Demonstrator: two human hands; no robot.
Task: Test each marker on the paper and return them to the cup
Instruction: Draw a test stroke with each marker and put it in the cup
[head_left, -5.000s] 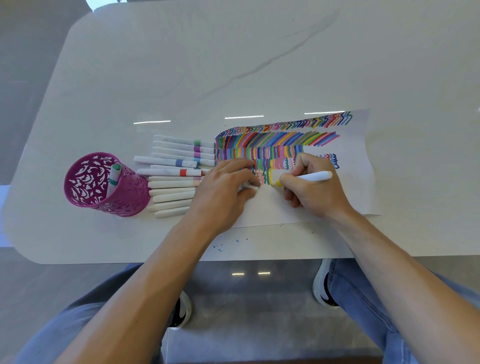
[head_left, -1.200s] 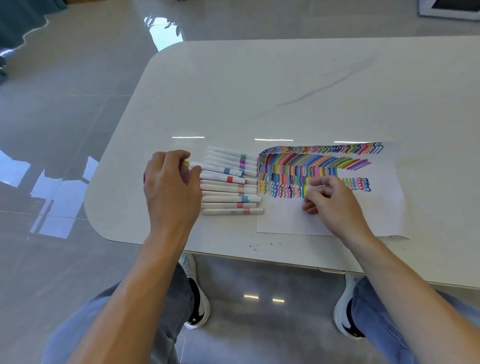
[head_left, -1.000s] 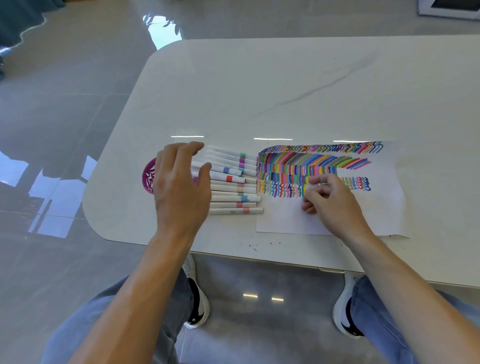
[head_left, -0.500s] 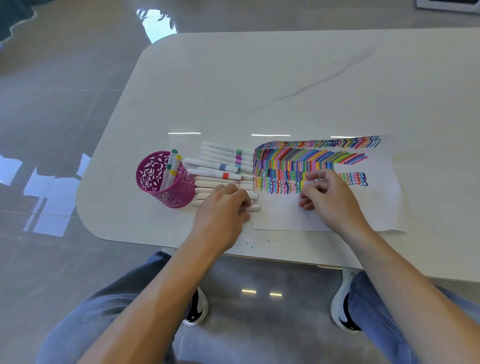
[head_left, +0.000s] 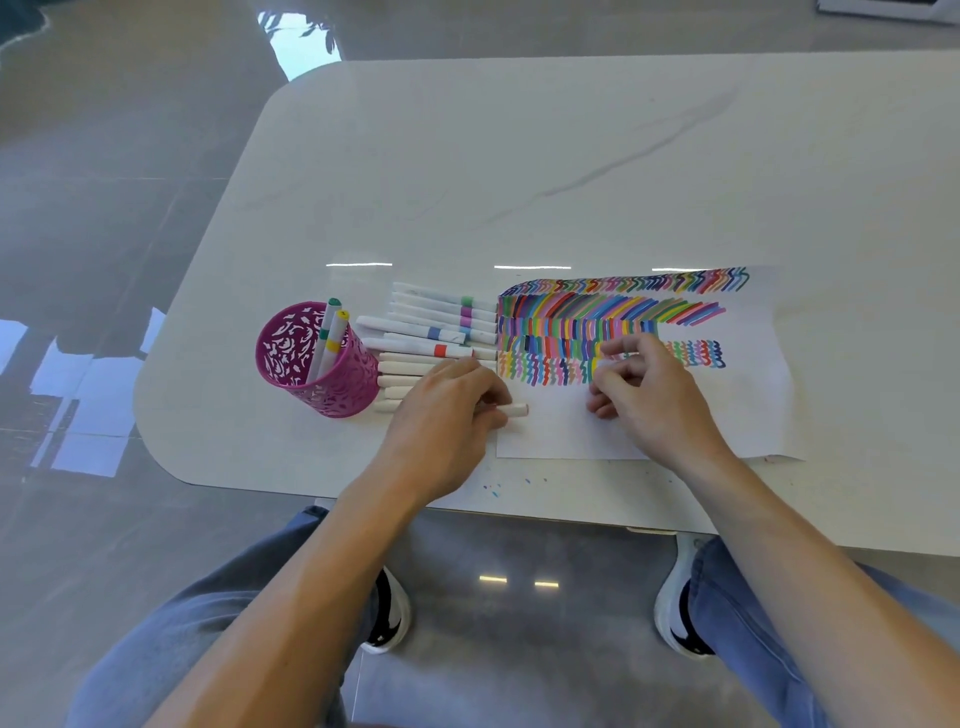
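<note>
Magenta cut-out metal forms the pen cup (head_left: 332, 387), which stands at centre left of the frame on the white marble-look table (head_left: 519, 156). Two markers stand in it, leaning against its far rim: a green-capped marker (head_left: 332, 306) and a yellow-capped marker (head_left: 340, 325). Just right of the cup a row of white markers (head_left: 431, 332) lies side by side, with coloured bands near their right ends. These ends reach the left edge of the paper (head_left: 571, 431), whose upper half is filled with bands of many-coloured strokes and squiggles.

The left hand (head_left: 447, 415) lies over the near end of the row, fingers curled round a white marker (head_left: 517, 410) whose end pokes out to the right over the paper's left edge. The right hand (head_left: 649, 395) rests on the paper below the strokes, its fingers bent inward and blurred. Whether they pinch anything cannot be told. Small ink specks (head_left: 493, 488) dot the table near its front edge.
</note>
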